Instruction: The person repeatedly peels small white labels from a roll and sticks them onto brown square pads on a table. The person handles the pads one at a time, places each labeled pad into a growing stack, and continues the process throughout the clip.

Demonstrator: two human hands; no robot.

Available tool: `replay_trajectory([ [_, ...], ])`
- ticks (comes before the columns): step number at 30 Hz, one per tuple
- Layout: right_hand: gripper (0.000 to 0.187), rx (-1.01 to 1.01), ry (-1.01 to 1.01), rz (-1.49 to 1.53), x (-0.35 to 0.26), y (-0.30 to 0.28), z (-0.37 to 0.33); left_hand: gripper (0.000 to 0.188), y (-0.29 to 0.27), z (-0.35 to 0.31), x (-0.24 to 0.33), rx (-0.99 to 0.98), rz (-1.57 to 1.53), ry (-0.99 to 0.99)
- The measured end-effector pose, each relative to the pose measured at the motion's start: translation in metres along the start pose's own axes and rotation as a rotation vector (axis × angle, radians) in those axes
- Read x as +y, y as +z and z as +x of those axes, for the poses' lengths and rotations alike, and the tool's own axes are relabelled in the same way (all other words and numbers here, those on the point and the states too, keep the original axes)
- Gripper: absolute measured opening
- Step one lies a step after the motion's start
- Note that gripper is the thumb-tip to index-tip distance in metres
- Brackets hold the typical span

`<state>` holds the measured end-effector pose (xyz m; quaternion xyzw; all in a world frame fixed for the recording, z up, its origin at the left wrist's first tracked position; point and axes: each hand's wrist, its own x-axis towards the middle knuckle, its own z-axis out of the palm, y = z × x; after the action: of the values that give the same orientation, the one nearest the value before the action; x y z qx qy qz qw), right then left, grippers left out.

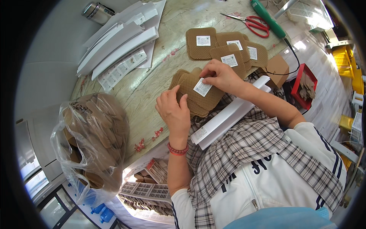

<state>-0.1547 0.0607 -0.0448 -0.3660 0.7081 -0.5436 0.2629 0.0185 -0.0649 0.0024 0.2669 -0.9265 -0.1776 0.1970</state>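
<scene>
Brown textured pads with rounded corners (209, 100) lie in a fanned stack at the table's near edge. On the top pad is a small white printed label (202, 88). My right hand (223, 78) has thumb and forefinger pinched at the label's upper right edge. At the stack's left side, my left hand (172, 108) holds the pads' edge, its thumb on top and its fingers curled. Across my lap rests a folded white label sheet (228, 120). Beyond the stack, several labelled brown pads (228, 60) lie in overlapping piles.
A pile of white label sheets (126, 42) covers the far left, beside a metal flask (97, 12). Red-handled scissors (256, 26) and a green corded tool (268, 19) lie far right. A clear bag of brown pads (97, 137) hangs at the left edge.
</scene>
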Motion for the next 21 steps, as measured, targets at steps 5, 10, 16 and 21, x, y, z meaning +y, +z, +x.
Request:
replay_trajectory([
  [5,0.022,0.069,-0.074,0.153,-0.018,-0.003,-0.010,0.037,0.007,-0.015,-0.006,0.083,-0.165,-0.083],
  [10,0.027,0.075,-0.143,0.406,-0.041,-0.001,-0.021,0.040,0.019,-0.011,-0.014,0.036,-0.460,-0.063],
  [16,0.030,0.208,-0.175,0.048,-0.005,0.020,-0.020,0.037,0.036,0.008,-0.028,0.064,-0.690,-0.084],
  [21,0.029,0.268,-0.187,-0.037,-0.007,0.020,-0.020,0.038,0.024,-0.004,-0.026,0.158,-0.419,-0.018],
])
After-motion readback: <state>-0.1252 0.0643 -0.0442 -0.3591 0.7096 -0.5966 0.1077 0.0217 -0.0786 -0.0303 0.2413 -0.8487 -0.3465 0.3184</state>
